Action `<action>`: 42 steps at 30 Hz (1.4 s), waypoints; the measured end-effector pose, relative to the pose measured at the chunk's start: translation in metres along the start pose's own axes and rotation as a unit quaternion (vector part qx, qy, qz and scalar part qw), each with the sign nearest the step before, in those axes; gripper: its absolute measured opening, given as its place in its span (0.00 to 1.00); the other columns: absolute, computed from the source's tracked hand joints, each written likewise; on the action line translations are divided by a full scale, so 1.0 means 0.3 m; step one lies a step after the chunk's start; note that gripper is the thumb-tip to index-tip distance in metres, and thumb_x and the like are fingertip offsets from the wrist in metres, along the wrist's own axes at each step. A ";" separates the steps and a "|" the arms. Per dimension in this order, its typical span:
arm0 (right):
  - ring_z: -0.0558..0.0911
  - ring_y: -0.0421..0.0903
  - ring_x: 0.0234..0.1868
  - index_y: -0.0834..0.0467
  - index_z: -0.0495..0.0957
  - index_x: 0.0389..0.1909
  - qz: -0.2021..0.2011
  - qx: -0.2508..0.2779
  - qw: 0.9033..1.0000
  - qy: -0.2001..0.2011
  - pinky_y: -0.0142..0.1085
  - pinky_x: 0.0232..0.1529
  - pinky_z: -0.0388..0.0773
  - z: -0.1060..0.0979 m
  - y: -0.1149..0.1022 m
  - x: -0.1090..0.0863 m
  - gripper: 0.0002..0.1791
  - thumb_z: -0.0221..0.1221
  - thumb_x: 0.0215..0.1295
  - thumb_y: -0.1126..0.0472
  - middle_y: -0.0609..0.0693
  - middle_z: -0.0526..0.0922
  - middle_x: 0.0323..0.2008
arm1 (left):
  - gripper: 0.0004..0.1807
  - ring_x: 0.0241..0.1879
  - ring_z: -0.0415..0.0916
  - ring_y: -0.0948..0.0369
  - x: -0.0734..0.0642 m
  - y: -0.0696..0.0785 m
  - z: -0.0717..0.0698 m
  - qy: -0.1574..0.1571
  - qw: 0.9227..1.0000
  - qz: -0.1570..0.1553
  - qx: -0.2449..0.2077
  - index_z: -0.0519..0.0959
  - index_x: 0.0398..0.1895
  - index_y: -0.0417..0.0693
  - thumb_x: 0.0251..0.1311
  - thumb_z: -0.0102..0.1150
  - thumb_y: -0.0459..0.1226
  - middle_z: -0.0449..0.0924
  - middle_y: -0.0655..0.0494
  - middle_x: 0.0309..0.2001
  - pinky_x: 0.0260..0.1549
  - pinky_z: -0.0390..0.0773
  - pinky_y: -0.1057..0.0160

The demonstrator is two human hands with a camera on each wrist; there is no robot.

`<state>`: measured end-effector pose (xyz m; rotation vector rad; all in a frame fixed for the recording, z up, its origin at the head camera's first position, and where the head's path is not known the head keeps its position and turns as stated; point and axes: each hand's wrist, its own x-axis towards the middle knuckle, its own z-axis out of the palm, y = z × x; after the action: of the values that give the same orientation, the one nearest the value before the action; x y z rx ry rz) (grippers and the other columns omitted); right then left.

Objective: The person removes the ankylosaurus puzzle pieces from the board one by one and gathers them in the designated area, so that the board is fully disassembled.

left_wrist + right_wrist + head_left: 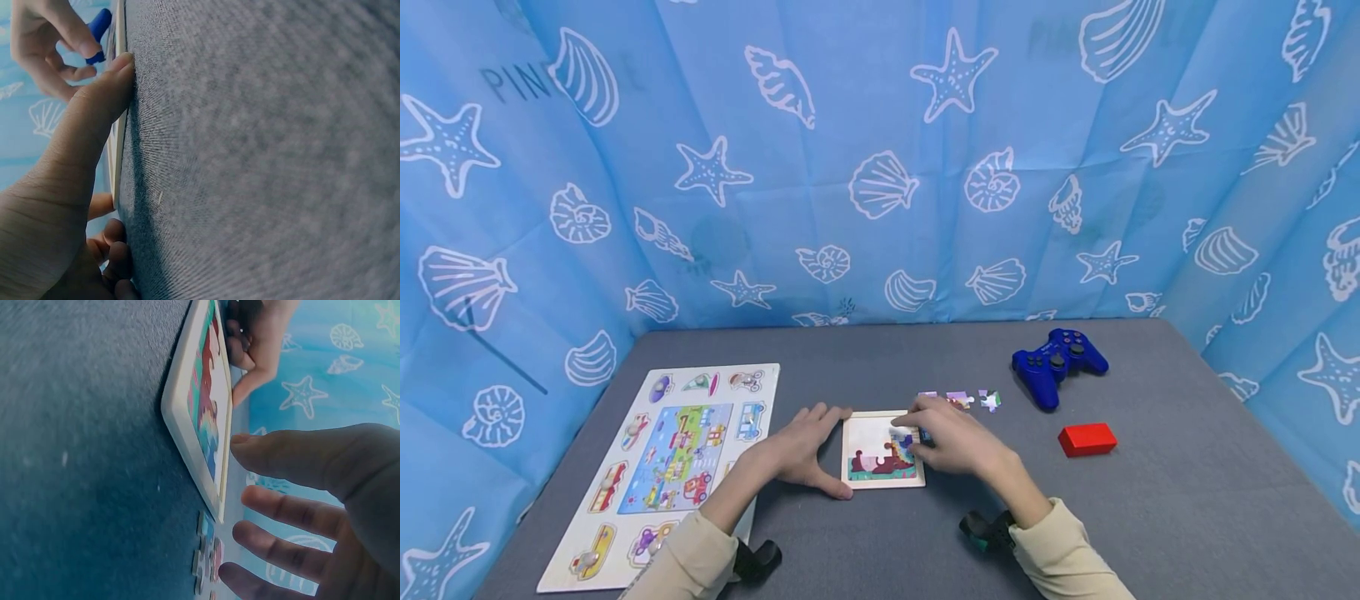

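Observation:
A small wooden jigsaw tray (868, 429), partly filled with colourful pieces along its near and right sides, lies flat on the table. My left hand (801, 450) holds the tray's left side, its thumb at the near corner and forefinger at the far one. In the left wrist view the left thumb (103, 100) lies along the tray's edge (119, 150). My right hand (958, 437) hovers over the tray's right side, fingers loosely spread. Between the right thumb (281, 453) and fingers nothing shows in the right wrist view. Loose jigsaw pieces (989, 401) lie just beyond the right hand, which partly covers them.
A large knob puzzle board (647, 387) with vehicle pictures lies at the left, partly under the left forearm. On the right are a blue game controller (1052, 362) and a red block (1087, 439). A blue seashell-print curtain (880, 250) hangs behind the grey table (865, 550).

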<state>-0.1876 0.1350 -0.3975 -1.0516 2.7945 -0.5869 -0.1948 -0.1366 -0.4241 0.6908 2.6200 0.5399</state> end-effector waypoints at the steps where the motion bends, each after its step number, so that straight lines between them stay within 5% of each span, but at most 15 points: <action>1: 0.76 0.43 0.41 0.59 0.84 0.57 0.001 0.002 1.000 -0.003 0.38 0.42 0.74 0.002 -0.003 0.003 0.20 0.68 0.63 0.64 0.54 0.83 0.45 | 0.61 0.57 0.67 0.52 0.000 0.000 0.000 0.000 1.000 0.000 0.000 0.60 0.78 0.52 0.42 0.78 0.64 0.69 0.48 0.62 0.58 0.73 0.45; 8: 0.77 0.46 0.44 0.59 0.84 0.57 0.003 -0.015 1.000 -0.020 0.42 0.47 0.75 0.022 -0.013 0.010 0.20 0.67 0.65 0.63 0.54 0.82 0.48 | 0.61 0.57 0.67 0.52 0.001 -0.002 0.000 -0.001 1.000 0.000 0.002 0.60 0.78 0.52 0.42 0.78 0.64 0.69 0.47 0.62 0.59 0.73 0.44; 21: 0.71 0.44 0.40 0.59 0.84 0.58 0.012 -0.026 0.999 -0.035 0.37 0.40 0.69 0.029 -0.020 0.013 0.20 0.68 0.65 0.62 0.52 0.81 0.44 | 0.61 0.57 0.67 0.53 0.002 -0.003 0.000 0.000 1.000 -0.001 0.001 0.60 0.78 0.53 0.42 0.78 0.64 0.69 0.48 0.61 0.59 0.73 0.45; 42: 0.70 0.46 0.44 0.56 0.84 0.55 0.032 0.023 0.998 -0.039 0.40 0.45 0.71 0.036 -0.020 0.013 0.16 0.67 0.67 0.63 0.52 0.79 0.46 | 0.62 0.57 0.67 0.52 0.001 -0.003 0.000 0.000 1.000 0.002 -0.003 0.59 0.78 0.52 0.42 0.78 0.64 0.69 0.47 0.62 0.59 0.73 0.44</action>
<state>-0.1844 0.1250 -0.4049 -0.9505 2.7230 -0.5864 -0.1953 -0.1372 -0.4244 0.6938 2.6165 0.5489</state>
